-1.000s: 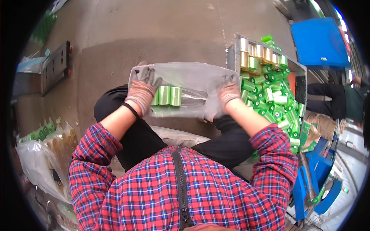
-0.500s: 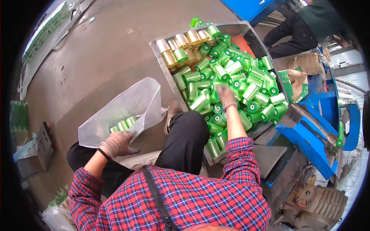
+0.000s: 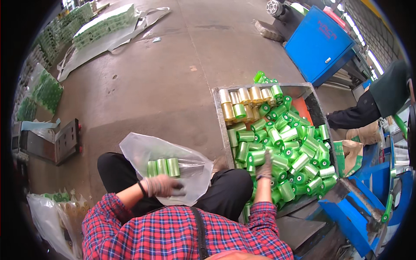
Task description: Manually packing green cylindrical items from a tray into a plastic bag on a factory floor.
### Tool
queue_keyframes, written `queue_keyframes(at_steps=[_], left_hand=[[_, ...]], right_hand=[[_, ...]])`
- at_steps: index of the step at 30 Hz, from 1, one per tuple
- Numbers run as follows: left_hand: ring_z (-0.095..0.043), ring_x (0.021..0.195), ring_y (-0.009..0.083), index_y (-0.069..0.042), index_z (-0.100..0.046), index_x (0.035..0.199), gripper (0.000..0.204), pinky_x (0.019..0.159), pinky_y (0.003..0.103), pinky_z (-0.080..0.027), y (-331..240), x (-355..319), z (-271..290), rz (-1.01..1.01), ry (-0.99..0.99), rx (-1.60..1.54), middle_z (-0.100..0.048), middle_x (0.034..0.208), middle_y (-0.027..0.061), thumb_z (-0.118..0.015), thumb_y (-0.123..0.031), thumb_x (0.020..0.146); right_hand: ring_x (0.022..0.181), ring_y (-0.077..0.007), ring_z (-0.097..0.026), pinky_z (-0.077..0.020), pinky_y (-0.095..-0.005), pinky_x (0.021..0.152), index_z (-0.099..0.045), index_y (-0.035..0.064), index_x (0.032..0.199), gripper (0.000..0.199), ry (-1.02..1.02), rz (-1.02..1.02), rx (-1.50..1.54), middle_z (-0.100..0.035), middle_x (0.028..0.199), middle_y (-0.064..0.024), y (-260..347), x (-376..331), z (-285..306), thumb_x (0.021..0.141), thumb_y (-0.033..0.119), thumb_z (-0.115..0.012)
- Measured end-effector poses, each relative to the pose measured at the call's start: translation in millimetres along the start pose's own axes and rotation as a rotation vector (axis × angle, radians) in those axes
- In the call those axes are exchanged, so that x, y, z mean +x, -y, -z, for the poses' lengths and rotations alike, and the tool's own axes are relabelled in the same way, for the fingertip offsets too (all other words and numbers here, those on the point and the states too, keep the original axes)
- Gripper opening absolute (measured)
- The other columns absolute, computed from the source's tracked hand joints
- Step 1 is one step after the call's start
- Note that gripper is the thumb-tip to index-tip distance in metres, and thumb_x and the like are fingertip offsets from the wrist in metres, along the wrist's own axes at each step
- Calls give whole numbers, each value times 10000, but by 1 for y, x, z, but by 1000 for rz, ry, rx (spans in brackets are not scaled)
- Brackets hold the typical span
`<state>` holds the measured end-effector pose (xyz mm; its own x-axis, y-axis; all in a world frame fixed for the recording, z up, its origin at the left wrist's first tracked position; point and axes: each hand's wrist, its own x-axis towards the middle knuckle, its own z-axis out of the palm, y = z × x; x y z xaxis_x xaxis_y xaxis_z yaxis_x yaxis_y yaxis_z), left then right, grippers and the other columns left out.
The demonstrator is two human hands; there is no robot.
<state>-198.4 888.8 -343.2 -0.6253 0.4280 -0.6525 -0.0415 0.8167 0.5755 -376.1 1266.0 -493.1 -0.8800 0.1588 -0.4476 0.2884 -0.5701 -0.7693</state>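
My left hand [image 3: 164, 186], in a striped glove, lies over the near part of a clear plastic bag [image 3: 193, 160] across my lap, its fingers stretched out and a little blurred. Inside the bag, three green film rolls [image 3: 161, 167] stand side by side. My right hand [image 3: 264, 168], also gloved, is at the near left part of a large bin [image 3: 224, 138] heaped with green rolls. Its fingers close against the end of a green film roll [image 3: 256, 158]; the grip is partly hidden.
Yellowish rolls [image 3: 228, 112] fill the bin's far left corner. A blue cabinet [image 3: 318, 45] stands beyond it, and a person in dark trousers [image 3: 357, 113] is at the right. Blue metal machinery [image 3: 346, 219] borders the bin's near right. A black box [image 3: 65, 143] sits at the left.
My view has shifted, so the bin appears lower and further right. My right hand has drawn back from the pile's middle with a roll. My left hand has moved from the bag's edge onto it.
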Motion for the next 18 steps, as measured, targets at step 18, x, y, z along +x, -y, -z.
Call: queue_keyframes(at_steps=[18], left_hand=[[-521,1031,326,-9,-291,1296,862,880,381,-404,59,-52,-19,105,-813,-415,-556,1066,210,-708,-343,620]], right_hand=[[813,-320,-606,-470,-404,733,-620,117,874,182,514,493,-1990,-624,794,-159,-13,-145,-223,747,238,-570]])
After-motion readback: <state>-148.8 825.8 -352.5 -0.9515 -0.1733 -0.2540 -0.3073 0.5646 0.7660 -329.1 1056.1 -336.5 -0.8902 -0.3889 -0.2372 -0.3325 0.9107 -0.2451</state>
